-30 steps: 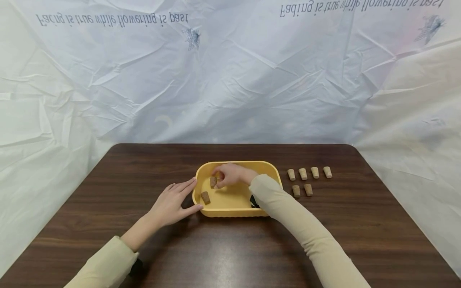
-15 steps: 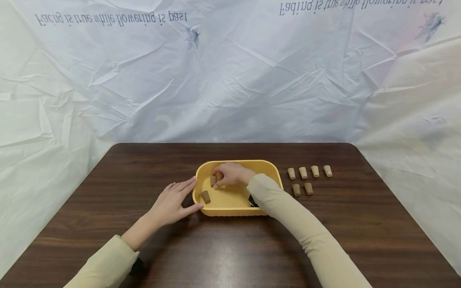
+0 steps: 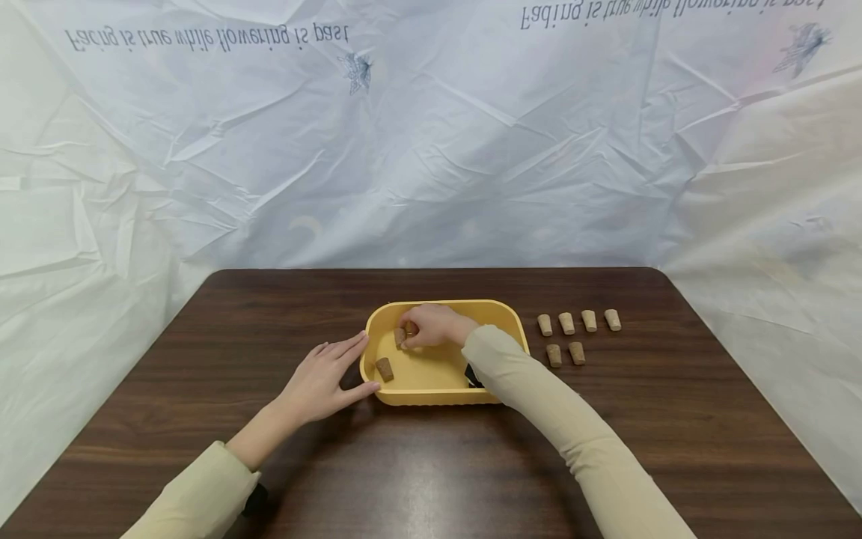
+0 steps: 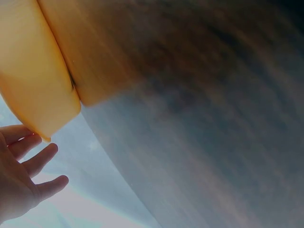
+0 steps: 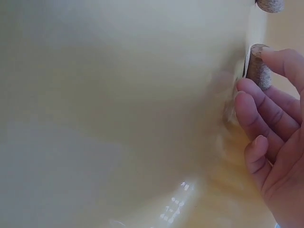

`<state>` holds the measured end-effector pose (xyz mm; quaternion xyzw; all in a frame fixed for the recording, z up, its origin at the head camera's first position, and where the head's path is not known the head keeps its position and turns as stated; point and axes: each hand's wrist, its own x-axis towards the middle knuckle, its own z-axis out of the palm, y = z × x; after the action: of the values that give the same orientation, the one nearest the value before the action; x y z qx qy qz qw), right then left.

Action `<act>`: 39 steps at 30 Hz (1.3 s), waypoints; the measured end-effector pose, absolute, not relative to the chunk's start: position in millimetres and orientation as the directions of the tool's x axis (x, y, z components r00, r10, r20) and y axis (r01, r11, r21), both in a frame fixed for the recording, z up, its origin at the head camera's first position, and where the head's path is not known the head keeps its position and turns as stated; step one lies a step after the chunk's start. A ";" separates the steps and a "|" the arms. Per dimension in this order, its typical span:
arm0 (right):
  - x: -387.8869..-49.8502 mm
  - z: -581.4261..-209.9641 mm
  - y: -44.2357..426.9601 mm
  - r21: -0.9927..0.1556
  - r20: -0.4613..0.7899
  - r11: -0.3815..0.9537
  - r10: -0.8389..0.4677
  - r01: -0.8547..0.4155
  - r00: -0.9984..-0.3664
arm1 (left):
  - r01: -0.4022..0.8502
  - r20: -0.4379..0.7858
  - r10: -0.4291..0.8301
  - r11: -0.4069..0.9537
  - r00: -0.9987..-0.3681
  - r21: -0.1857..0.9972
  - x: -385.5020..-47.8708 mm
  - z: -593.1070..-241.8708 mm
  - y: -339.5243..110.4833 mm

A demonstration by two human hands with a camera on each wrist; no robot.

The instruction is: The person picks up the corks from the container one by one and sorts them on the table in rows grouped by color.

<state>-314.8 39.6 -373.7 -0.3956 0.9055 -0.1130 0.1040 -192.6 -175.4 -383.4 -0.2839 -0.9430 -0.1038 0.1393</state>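
Observation:
My right hand point(image 3: 434, 326) reaches inside the yellow tray point(image 3: 441, 397) and pinches a brown cork stopper point(image 3: 400, 339) near the tray's left end. In the right wrist view the thumb and fingertips lie on either side of this cork stopper point(image 5: 260, 71). A second brown cork stopper point(image 3: 384, 369) lies closer to the tray's front left corner. With its fingers spread and fairly straight, my left hand point(image 3: 323, 382) touches the tray's left rim. The left wrist view has that hand point(image 4: 21, 171) at the tray's edge point(image 4: 42, 71).
To the right of the tray, several cork stoppers stand in two rows: a lighter back row point(image 3: 566, 323) and two browner ones point(image 3: 576, 353) in front. A black item point(image 3: 474, 376) shows partly beneath the right sleeve. Behind the dark wooden table point(image 3: 417, 464) hangs a pale printed sheet point(image 3: 431, 150).
The cork stopper at my right fingertips has shifted very slightly right and away from me. My left hand has stayed on the rim, and the other cork stoppers have not moved.

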 end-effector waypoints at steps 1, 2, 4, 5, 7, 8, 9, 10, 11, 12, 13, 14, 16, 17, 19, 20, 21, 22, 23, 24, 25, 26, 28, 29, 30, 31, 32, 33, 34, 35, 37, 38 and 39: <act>-314.9 -373.4 40.0 -0.286 -0.099 0.659 -0.742 -0.696 -0.663 | 0.565 0.322 0.507 0.817 -0.800 0.117 -192.8 -383.5 -175.3; -315.0 -373.0 40.4 -0.291 -0.099 0.657 -0.744 -0.696 -0.661 | 0.565 0.322 0.507 0.817 -0.799 0.117 -192.9 -383.6 -175.2; -315.6 -372.1 41.5 -0.299 -0.101 0.651 -0.749 -0.698 -0.655 | 0.565 0.322 0.507 0.816 -0.799 0.118 -193.0 -383.7 -175.1; -315.9 -370.9 42.2 -0.306 -0.099 0.643 -0.755 -0.702 -0.649 | 0.566 0.322 0.508 0.816 -0.799 0.117 -193.1 -383.7 -175.1; -316.2 -367.9 44.1 -0.313 -0.092 0.629 -0.765 -0.711 -0.637 | 0.566 0.321 0.508 0.816 -0.799 0.118 -193.0 -383.4 -175.1; -316.2 -365.9 45.1 -0.319 -0.092 0.625 -0.769 -0.713 -0.633 | 0.566 0.321 0.508 0.816 -0.799 0.117 -193.0 -383.3 -175.1; -316.1 -363.7 46.1 -0.321 -0.089 0.619 -0.773 -0.717 -0.628 | 0.566 0.321 0.508 0.816 -0.799 0.117 -193.0 -383.2 -175.2; -315.9 -361.2 47.3 -0.322 -0.087 0.613 -0.778 -0.721 -0.622 | 0.566 0.322 0.508 0.816 -0.799 0.116 -193.0 -383.1 -175.3; -315.4 -358.0 48.5 -0.323 -0.086 0.609 -0.781 -0.724 -0.619 | 0.566 0.321 0.509 0.816 -0.799 0.117 -193.0 -383.1 -175.4; -315.1 -355.4 49.8 -0.320 -0.085 0.606 -0.784 -0.728 -0.615 | 0.566 0.321 0.508 0.816 -0.799 0.117 -193.1 -383.1 -175.5; -314.7 -352.2 51.2 -0.321 -0.084 0.601 -0.788 -0.732 -0.610 | 0.567 0.322 0.509 0.816 -0.799 0.117 -193.1 -383.2 -175.7; -314.0 -348.5 53.0 -0.326 -0.086 0.596 -0.791 -0.733 -0.605 | 0.567 0.323 0.509 0.815 -0.798 0.117 -193.1 -383.2 -175.9; -313.0 -340.7 57.2 -0.325 -0.083 0.580 -0.804 -0.747 -0.589 | 0.570 0.325 0.511 0.813 -0.796 0.116 -193.0 -383.0 -176.1; -312.2 -336.1 59.4 -0.332 -0.080 0.572 -0.809 -0.750 -0.582 | 0.571 0.327 0.512 0.813 -0.795 0.117 -193.0 -382.9 -176.2; -311.2 -327.5 64.1 -0.338 -0.073 0.560 -0.817 -0.756 -0.572 | 0.572 0.328 0.511 0.812 -0.794 0.119 -193.1 -382.7 -176.3; -310.7 -323.2 66.6 -0.340 -0.068 0.555 -0.820 -0.759 -0.569 | 0.572 0.329 0.511 0.812 -0.794 0.119 -193.1 -382.7 -176.3; -310.2 -319.2 69.2 -0.343 -0.062 0.550 -0.822 -0.761 -0.566 | 0.572 0.330 0.511 0.812 -0.794 0.119 -193.2 -382.7 -176.2; -309.7 -315.5 72.0 -0.344 -0.056 0.550 -0.821 -0.761 -0.568 | 0.572 0.330 0.511 0.811 -0.794 0.119 -193.3 -382.8 -176.2; -309.0 -312.0 75.0 -0.349 -0.050 0.547 -0.821 -0.760 -0.568 | 0.572 0.330 0.511 0.811 -0.794 0.120 -193.4 -382.9 -176.0; -308.4 -309.1 78.3 -0.352 -0.044 0.543 -0.823 -0.762 -0.566 | 0.572 0.329 0.511 0.811 -0.794 0.119 -193.4 -382.9 -176.0; -307.7 -306.4 81.6 -0.357 -0.038 0.539 -0.824 -0.763 -0.565 | 0.572 0.330 0.511 0.812 -0.794 0.118 -193.4 -382.9 -175.9; -306.7 -303.9 85.3 -0.365 -0.032 0.533 -0.827 -0.764 -0.561 | 0.572 0.329 0.512 0.812 -0.794 0.117 -193.4 -383.0 -175.8; -305.0 -300.0 93.4 -0.374 -0.017 0.521 -0.831 -0.767 -0.556 | 0.573 0.328 0.513 0.811 -0.794 0.118 -193.2 -382.8 -175.7; -304.2 -298.5 97.5 -0.381 -0.006 0.512 -0.834 -0.770 -0.551 | 0.573 0.328 0.513 0.811 -0.794 0.118 -193.1 -382.8 -175.6; -303.3 -297.2 101.8 -0.388 0.002 0.504 -0.837 -0.772 -0.547 | 0.573 0.327 0.512 0.811 -0.794 0.119 -193.0 -382.8 -175.6; -302.9 -296.4 106.1 -0.388 0.013 0.498 -0.838 -0.775 -0.545 | 0.573 0.328 0.512 0.810 -0.794 0.121 -192.9 -382.7 -175.6; -302.4 -295.6 110.5 -0.390 0.024 0.493 -0.839 -0.778 -0.544 | 0.574 0.328 0.513 0.810 -0.793 0.122 -192.9 -382.7 -175.5; -302.0 -295.0 114.9 -0.390 0.033 0.489 -0.839 -0.780 -0.543 | 0.574 0.328 0.513 0.809 -0.793 0.122 -192.9 -382.6 -175.5; -301.7 -294.6 119.2 -0.392 0.042 0.486 -0.839 -0.781 -0.543 | 0.575 0.329 0.514 0.809 -0.792 0.123 -193.0 -382.7 -175.4; -301.2 -294.2 123.3 -0.397 0.047 0.484 -0.838 -0.780 -0.544 | 0.575 0.330 0.514 0.809 -0.792 0.122 -193.0 -382.7 -175.5; -300.2 -293.6 131.4 -0.400 0.055 0.485 -0.834 -0.778 -0.548 | 0.576 0.331 0.513 0.809 -0.792 0.122 -193.1 -382.8 -175.6; -299.3 -293.0 135.3 -0.405 0.057 0.487 -0.831 -0.774 -0.553 | 0.575 0.331 0.514 0.809 -0.792 0.121 -193.4 -383.0 -175.6; -298.7 -292.8 139.3 -0.408 0.060 0.489 -0.829 -0.771 -0.556 | 0.576 0.332 0.514 0.809 -0.791 0.121 -193.5 -383.1 -175.5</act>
<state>-298.7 139.3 -292.8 -0.4653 0.8596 -0.1980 0.0726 -193.5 -175.5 -383.1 -0.2897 -0.9401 -0.1083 0.1432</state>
